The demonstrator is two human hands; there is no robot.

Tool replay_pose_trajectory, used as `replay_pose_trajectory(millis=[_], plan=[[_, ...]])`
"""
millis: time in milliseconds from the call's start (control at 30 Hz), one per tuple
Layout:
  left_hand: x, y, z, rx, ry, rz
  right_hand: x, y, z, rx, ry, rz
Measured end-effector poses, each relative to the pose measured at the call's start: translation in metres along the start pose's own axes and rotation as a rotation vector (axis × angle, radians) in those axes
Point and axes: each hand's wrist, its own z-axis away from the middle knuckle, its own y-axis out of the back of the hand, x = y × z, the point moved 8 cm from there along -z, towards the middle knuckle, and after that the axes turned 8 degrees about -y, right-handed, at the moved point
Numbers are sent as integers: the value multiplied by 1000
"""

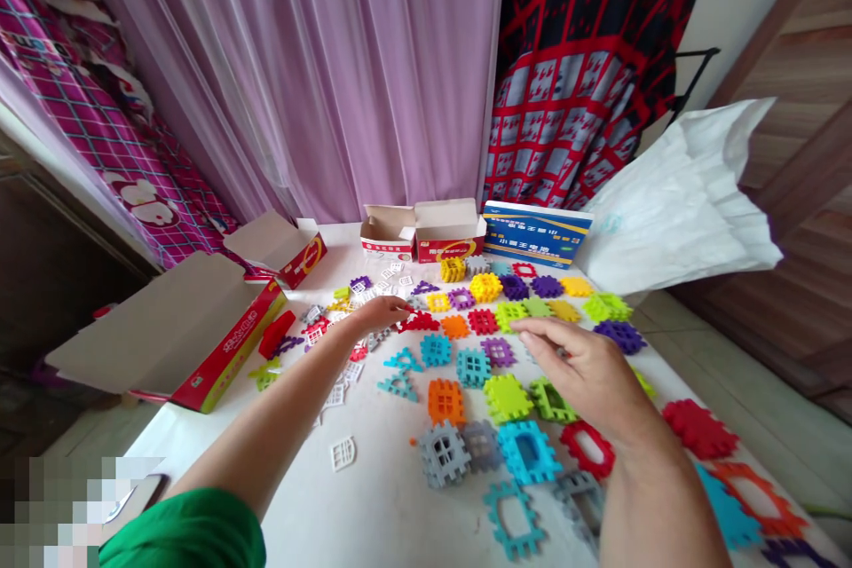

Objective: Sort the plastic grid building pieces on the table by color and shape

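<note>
- Plastic interlocking tiles (506, 397) lie scattered flat over the white table (373, 461) in the head view, in many colours, spread from the near edge to the cardboard boxes (426, 235) at the far side.
- Left hand (381, 312) reaches far out, its fingertips down among the small white window pieces (373, 288) and just beside a red triangular tile (419, 322); whether the fingers pinch anything I cannot tell.
- Right hand (586, 373) hovers nearer, palm down, fingers loosely spread and pointing left, holding nothing visible.
- Nearest its fingertips are a purple tile (497, 351) and a lime green tile (506, 397), both lying to the hand's left; a green frame tile (551, 402) sits just below the palm.
- Red open box (219, 355) rests at the table's left edge, well apart from both hands.
</note>
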Motion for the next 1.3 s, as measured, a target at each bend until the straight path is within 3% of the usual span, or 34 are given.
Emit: replay_pose_trajectory(millis=[233, 433, 667, 867, 1300], plan=[[8, -8, -29, -38, -104, -153, 0, 2, 0, 2, 8, 11], [11, -10, -39, -33, -169, -341, 1, 1, 0, 11, 12, 28], [34, -13, -25, 38, -245, -618, 0, 0, 0, 6, 11, 19], [64, -39, -14, -80, -424, -790, -3, -2, -1, -8, 9, 14], [66, -45, -15, -137, -449, -905, -1, -1, -1, -22, -14, 9]])
